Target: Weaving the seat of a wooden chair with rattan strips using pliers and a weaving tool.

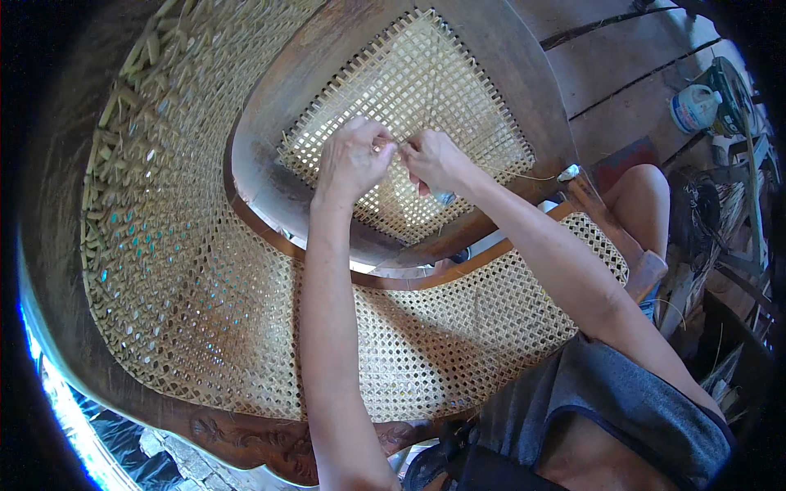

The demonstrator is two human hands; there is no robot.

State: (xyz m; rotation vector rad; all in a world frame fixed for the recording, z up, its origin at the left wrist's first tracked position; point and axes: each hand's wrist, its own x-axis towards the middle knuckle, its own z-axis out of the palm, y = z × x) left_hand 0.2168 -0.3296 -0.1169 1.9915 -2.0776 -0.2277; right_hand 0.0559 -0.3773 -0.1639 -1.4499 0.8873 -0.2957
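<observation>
the smaller cane panel [393,90] sits inside a broad wooden frame [532,82], and over its middle the left hand [354,164] and right hand [434,159] nearly meet, fingers curled and fingertips drawn in, though what they grasp, if anything, is too small to tell. nearer the body curves a larger cane panel [458,335]; far to the right is a pale jug [694,108].

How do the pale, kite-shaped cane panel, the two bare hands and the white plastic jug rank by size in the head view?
1. Pale, kite-shaped cane panel
2. Bare left hand and bare right hand: too alike to rank
3. White plastic jug: smallest here, but farther from the camera
</observation>
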